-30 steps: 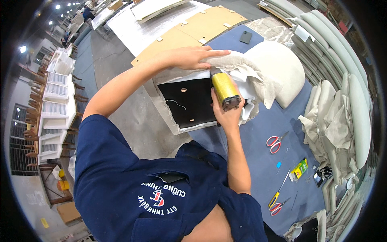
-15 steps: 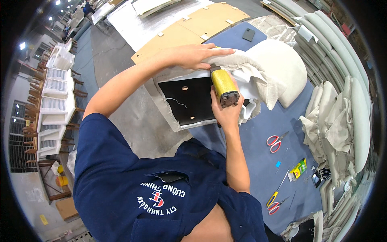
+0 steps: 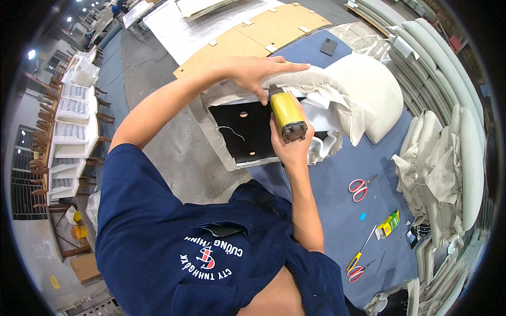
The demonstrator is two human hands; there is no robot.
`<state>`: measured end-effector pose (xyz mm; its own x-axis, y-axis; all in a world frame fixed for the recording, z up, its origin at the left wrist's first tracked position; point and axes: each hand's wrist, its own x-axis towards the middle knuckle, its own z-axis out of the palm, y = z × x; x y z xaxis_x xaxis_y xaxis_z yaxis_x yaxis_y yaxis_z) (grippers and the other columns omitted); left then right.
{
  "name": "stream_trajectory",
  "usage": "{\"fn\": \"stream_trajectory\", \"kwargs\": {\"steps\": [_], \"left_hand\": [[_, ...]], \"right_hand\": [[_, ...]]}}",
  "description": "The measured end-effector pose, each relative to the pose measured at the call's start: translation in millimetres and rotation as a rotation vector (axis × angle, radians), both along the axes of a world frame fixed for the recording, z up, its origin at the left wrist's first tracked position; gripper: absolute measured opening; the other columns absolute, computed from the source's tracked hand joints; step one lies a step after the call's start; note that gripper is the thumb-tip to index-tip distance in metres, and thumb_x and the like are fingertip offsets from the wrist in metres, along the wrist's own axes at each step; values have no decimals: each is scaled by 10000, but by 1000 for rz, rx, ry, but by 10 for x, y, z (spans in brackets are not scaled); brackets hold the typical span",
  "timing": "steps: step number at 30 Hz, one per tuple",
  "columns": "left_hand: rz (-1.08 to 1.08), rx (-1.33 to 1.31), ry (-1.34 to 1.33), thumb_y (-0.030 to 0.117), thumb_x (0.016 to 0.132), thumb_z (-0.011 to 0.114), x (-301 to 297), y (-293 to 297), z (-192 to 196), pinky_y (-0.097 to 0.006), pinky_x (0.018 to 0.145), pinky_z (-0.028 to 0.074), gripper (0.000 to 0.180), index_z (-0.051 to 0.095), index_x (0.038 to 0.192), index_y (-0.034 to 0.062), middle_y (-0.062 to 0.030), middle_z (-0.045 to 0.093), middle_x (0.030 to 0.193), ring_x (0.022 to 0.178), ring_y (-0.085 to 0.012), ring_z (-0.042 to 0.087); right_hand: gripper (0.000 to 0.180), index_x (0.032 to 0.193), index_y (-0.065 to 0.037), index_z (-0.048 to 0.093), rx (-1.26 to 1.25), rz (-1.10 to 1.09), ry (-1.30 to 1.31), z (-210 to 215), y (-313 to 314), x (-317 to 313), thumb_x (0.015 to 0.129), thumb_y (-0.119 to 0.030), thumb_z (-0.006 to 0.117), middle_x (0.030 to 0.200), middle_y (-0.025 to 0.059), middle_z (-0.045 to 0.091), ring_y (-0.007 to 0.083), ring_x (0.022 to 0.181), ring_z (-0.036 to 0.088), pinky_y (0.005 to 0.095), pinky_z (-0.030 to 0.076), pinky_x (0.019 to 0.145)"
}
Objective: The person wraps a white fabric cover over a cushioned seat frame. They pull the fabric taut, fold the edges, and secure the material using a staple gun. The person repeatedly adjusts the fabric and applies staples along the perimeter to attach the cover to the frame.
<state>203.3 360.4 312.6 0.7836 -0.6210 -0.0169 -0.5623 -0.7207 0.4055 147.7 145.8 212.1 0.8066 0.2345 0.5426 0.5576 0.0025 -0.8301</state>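
Note:
My right hand [image 3: 293,151] is wrapped around a yellow staple gun [image 3: 288,111] with a dark end cap. Its dark nose meets the folded edge of the beige upholstery fabric [image 3: 303,79]. My left hand [image 3: 253,72] lies over that fabric, fingers stretched along it and thumb pointing down beside the nose. Below is an upholstered piece with a black panel [image 3: 240,139], which has small round holes and a loose white thread on it. White padding [image 3: 329,117] shows at its right side, and a rounded beige cushion part [image 3: 382,89] extends beyond. The gun hides part of the panel.
On the blue table [image 3: 337,200] lie red-handled scissors [image 3: 360,189], a second pair [image 3: 357,273], a yellow-handled screwdriver [image 3: 354,260], a yellow-green box [image 3: 389,225] and a dark phone [image 3: 328,46]. Stacked grey-beige pieces [image 3: 448,95] line the right; white chairs [image 3: 71,137] stand left.
My right hand and the staple gun have shifted slightly left along the fabric edge. The thumb of my left hand has come down lower beside the gun's nose.

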Motion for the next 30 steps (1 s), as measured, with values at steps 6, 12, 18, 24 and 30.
{"fn": "stream_trajectory", "kwargs": {"steps": [6, 12, 18, 24, 30], "left_hand": [[518, -643, 1049, 466, 1096, 514, 52, 688, -91, -395, 1198, 403, 674, 366, 1654, 119, -166, 479, 1616, 1468, -257, 469], [708, -289, 875, 587, 1112, 415, -55, 333, 6, -359, 1218, 364, 704, 479, 1593, 76, -130, 484, 1617, 1455, -220, 470], [708, -28, 647, 661, 1098, 339, -203, 342, 187, -398, 1239, 340, 772, 398, 1644, 118, -158, 410, 1673, 1524, -291, 410], [291, 123, 68, 502, 1155, 295, -375, 151, 150, -408, 1261, 324, 622, 318, 1673, 158, -216, 465, 1620, 1491, -371, 456], [299, 300, 108, 461, 1126, 427, -437, 93, 176, -503, 1220, 376, 590, 289, 1682, 320, -214, 532, 1551, 1389, -428, 524]], "right_hand": [[635, 1362, 18, 636, 49, -14, -1, -60, -3, -133, 749, 4, 800, 1200, 225, 742, 384, 1015, 759, 415, 578, 930], [690, 1384, 14, 611, 12, -7, 1, -118, -41, -128, 719, 20, 795, 1225, 243, 723, 422, 1093, 727, 444, 563, 976], [685, 1378, 17, 611, 38, -4, -25, -111, 30, -168, 718, 18, 794, 1243, 244, 718, 429, 1108, 721, 455, 558, 992], [632, 1353, 31, 632, 73, -24, 9, -146, 22, -105, 741, 18, 788, 1255, 242, 721, 408, 1113, 731, 429, 556, 995], [608, 1350, 41, 636, 40, 10, 20, -98, 45, -41, 763, 10, 793, 1226, 224, 738, 392, 1094, 747, 400, 561, 978]]}}
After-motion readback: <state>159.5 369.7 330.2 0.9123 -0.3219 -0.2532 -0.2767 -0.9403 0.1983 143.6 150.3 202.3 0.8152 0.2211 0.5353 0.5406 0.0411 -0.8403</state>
